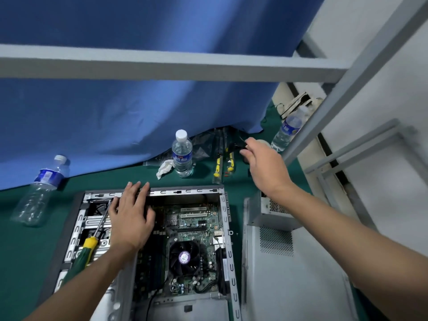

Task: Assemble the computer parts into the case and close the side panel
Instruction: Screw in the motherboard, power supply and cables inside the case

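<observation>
Parts are going into my open grey metal computer case point(222, 205), which lies flat on the green tabletop point(23, 246). My left hand point(130, 216) lies flat with straight fingers on the far edge of the case and holds nothing. My right hand point(261, 161) is stretched out past the case, and its fingers pinch a small black plug with thin wires point(236, 144). I think I am fetching this cable part now. Next I should bring it back to the green circuit board point(196, 228) and push it gently into the right socket.

I count one round black fan point(184, 257) on the board. One screwdriver with a yellow and green handle point(90, 244) rests on the left side of the case. One grey side panel with small holes point(289, 262) lies just beside the case on the right, not yet on. I see three clear water bottles: one standing point(182, 154), one lying down at the left point(39, 193), one far right point(287, 133). One crumpled white tissue point(165, 167) sits near the standing bottle.
</observation>
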The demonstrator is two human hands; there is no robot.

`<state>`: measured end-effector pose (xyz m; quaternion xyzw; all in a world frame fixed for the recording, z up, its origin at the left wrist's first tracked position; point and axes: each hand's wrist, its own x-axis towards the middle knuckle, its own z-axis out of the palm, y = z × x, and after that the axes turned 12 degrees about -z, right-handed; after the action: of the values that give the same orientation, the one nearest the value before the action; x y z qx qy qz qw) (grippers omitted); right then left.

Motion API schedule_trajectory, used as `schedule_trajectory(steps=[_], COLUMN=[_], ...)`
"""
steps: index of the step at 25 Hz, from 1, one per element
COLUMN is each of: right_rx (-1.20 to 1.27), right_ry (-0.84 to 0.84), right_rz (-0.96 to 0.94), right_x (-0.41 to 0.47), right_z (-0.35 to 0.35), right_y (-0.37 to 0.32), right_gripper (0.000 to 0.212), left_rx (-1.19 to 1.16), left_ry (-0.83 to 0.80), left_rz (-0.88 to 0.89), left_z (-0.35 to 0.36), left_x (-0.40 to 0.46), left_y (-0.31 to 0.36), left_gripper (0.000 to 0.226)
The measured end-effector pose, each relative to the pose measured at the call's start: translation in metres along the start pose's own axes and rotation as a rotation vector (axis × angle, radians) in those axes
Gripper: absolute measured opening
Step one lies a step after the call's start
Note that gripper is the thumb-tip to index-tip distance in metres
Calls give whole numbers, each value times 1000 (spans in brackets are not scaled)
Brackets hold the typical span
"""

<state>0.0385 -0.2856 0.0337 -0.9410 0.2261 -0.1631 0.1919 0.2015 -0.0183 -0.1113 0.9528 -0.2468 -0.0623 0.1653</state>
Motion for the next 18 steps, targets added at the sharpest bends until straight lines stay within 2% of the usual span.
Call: schedule_trajectory(steps=[2, 4, 6, 9, 11, 14, 18], right_rx=[125, 240, 376, 638, 843, 1086, 1281], right_ry=[76, 118, 167, 217, 243, 295, 271], right_rz=[8, 19, 49, 142, 194, 223, 291], right_x=[-15, -31, -46, -63, -75, -89, -108], right_z=[-20, -40, -56, -68, -71, -73, -80], right_y=[-26, -52, -80, -120, -146, -172, -189], right_gripper=[23, 20, 16, 13, 12, 13, 16], left_rx=[96, 61, -255, -912, -1176, -1486, -1662], left_ry=[-97, -200, -333, -764, -920, -907, -803], left_rz=[-26, -118, -217, -344, -436, -527, -404], left_z=[-10, -29, -63, -118, -149, -179, -208], left_x=[-1, -7, -25, -67, -91, -114, -129], left_y=[7, 27, 53, 90, 105, 113, 111], left_gripper=[66, 66, 55, 48, 44, 45, 44])
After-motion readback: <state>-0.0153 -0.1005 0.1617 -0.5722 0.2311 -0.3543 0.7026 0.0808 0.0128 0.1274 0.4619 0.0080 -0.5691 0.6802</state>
